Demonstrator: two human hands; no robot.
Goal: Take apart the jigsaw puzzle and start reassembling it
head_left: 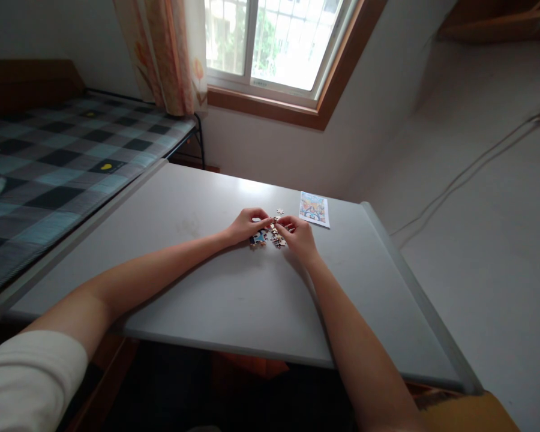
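Note:
Small jigsaw puzzle pieces (pixel 278 240) lie in a loose pile on the grey table (pixel 216 282), between my two hands. My left hand (pixel 248 224) is closed, its thumb and fingertips meeting at a puzzle piece on the pile's left side. Just below that hand lies a joined, dark and blue puzzle section (pixel 258 237), partly covered by it. My right hand (pixel 299 235) pinches a puzzle piece at the pile's right edge. The fingers hide much of both held pieces. One single piece (pixel 279 211) sits apart, beyond the pile.
A printed picture card (pixel 314 209) lies behind my right hand, near the table's far edge. To the left stands a bed with a checked mattress (pixel 72 144). Ahead are a curtain (pixel 166 54) and a window (pixel 279 48). A cable (pixel 468 159) runs along the right wall.

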